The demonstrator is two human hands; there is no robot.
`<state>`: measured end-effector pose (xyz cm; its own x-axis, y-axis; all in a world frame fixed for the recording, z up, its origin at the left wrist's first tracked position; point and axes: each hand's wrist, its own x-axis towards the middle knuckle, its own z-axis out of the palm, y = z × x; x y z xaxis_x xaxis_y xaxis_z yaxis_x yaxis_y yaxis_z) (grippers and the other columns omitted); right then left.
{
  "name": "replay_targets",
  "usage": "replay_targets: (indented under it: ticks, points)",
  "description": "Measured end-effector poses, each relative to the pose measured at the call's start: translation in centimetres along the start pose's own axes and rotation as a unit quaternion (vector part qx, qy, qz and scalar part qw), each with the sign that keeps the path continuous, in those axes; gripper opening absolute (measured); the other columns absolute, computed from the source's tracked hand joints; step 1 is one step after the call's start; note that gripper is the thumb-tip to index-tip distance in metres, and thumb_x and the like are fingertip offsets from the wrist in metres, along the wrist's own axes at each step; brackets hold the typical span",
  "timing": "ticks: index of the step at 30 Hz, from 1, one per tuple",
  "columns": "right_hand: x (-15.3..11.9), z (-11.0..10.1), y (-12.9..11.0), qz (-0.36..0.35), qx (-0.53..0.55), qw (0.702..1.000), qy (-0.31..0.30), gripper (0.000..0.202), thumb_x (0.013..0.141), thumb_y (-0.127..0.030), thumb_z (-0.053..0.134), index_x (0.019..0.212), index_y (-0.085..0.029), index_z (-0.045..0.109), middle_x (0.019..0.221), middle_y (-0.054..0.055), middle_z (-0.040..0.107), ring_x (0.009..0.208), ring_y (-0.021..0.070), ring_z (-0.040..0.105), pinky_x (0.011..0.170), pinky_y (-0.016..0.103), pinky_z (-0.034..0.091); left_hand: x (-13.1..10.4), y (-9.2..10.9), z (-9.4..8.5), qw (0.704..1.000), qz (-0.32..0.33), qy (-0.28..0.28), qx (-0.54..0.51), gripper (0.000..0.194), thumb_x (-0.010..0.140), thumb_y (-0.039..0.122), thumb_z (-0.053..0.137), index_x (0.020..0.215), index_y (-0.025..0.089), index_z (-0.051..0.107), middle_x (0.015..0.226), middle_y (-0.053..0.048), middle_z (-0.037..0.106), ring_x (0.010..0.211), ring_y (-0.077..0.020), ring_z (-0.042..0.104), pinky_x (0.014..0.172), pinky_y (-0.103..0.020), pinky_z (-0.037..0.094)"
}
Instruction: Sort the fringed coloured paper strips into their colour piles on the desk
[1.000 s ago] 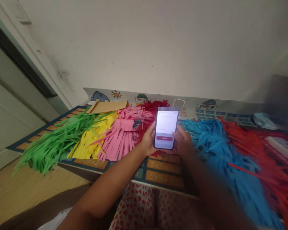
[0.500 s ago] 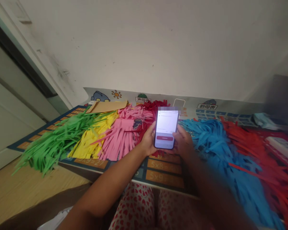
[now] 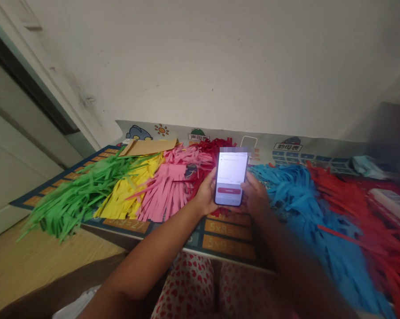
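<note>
A lit phone [image 3: 232,177] stands upright between my hands, its screen facing me, with a dark red bar low on it. My left hand [image 3: 207,195] is closed round the phone's left edge. My right hand [image 3: 254,195] grips the right edge, the thumb at the side of the screen. Behind and beside the phone lie bunches of cut paper strips: dark red [image 3: 200,177], pink [image 3: 166,190], yellow [image 3: 130,190] and green [image 3: 80,190] to the left, blue [image 3: 306,208] and red [image 3: 349,199] to the right.
A patterned table mat [image 3: 183,237] covers the table. A brown paper piece [image 3: 149,146] rests on the strips at the back left. At the right are a light blue crumpled item [image 3: 369,167] and a white packet [image 3: 390,204]. A white wall [image 3: 200,66] rises behind.
</note>
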<state>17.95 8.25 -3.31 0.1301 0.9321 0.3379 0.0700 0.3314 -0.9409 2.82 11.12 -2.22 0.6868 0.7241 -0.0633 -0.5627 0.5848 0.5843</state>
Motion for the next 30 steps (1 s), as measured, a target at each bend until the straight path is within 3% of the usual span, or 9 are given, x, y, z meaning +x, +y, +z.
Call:
replay_targets:
  ticks: [5,8,10,13,16,21,30]
  points:
    - [0.1,-0.1,-0.1,-0.004,-0.021,1.0,0.0,0.048,0.081,-0.036,0.052,0.125,-0.02,0.062,0.081,0.001,0.071,0.088,0.0277,0.067,0.075,0.039,0.055,0.2,-0.2,-0.5,1.0,-0.009,-0.026,-0.014,0.067,0.097,0.059,0.029,0.123,0.008,0.065,0.087,-0.013,0.077,0.077,-0.0271,0.074,0.077,-0.04,0.057]
    - [0.0,-0.2,-0.1,-0.033,-0.084,0.996,0.018,0.047,0.088,-0.038,0.045,0.128,-0.021,0.06,0.096,0.004,0.072,0.093,0.0284,0.066,0.079,0.04,0.054,0.4,-0.4,-0.7,1.0,-0.004,-0.008,-0.013,0.067,0.097,0.058,0.03,0.122,0.007,0.065,0.087,-0.014,0.077,0.078,-0.0278,0.074,0.08,-0.041,0.057]
    - [-0.3,-0.3,-0.3,-0.111,-0.174,0.975,0.088,0.051,0.09,-0.04,0.043,0.136,-0.021,0.053,0.115,0.008,0.068,0.104,0.0307,0.062,0.089,0.045,0.05,0.5,-0.5,-0.6,1.0,0.004,0.007,-0.012,0.064,0.098,0.057,0.031,0.123,0.008,0.065,0.09,-0.014,0.077,0.079,-0.0277,0.074,0.082,-0.042,0.056]
    - [-1.1,-0.3,-0.9,-0.287,-0.289,0.896,0.175,0.062,0.087,-0.039,0.049,0.144,-0.019,0.042,0.134,0.013,0.057,0.125,0.0344,0.049,0.107,0.054,0.036,0.5,-0.7,-0.2,1.0,0.005,0.012,-0.016,0.063,0.098,0.055,0.033,0.127,0.009,0.062,0.097,-0.015,0.077,0.084,-0.028,0.074,0.085,-0.042,0.055]
    - [-2.1,0.1,-1.6,-0.353,-0.339,0.861,0.14,0.058,0.085,-0.038,0.05,0.139,-0.019,0.048,0.137,0.013,0.053,0.13,0.0345,0.044,0.111,0.054,0.03,0.4,-0.8,0.3,1.0,0.01,0.01,-0.018,0.062,0.099,0.054,0.033,0.131,0.008,0.06,0.103,-0.016,0.076,0.089,-0.0278,0.073,0.087,-0.039,0.054]
    - [-2.8,0.8,-2.0,-0.339,-0.378,0.858,0.076,0.048,0.083,-0.038,0.05,0.13,-0.027,0.054,0.133,0.006,0.06,0.136,0.0333,0.039,0.117,0.057,0.017,0.5,-1.1,0.6,0.999,0.029,0.025,-0.007,0.057,0.1,0.048,0.036,0.133,0.008,0.058,0.105,-0.015,0.075,0.093,-0.0276,0.073,0.091,-0.037,0.052]
    - [-2.4,0.8,-2.2,-0.377,-0.383,0.841,0.063,0.04,0.086,-0.03,0.048,0.126,-0.025,0.049,0.131,0.007,0.063,0.14,0.0317,0.034,0.117,0.061,0.009,0.5,-1.4,0.9,1.0,0.01,0.019,0.004,0.056,0.102,0.043,0.03,0.131,0.006,0.06,0.104,-0.016,0.075,0.097,-0.0265,0.072,0.096,-0.037,0.05]
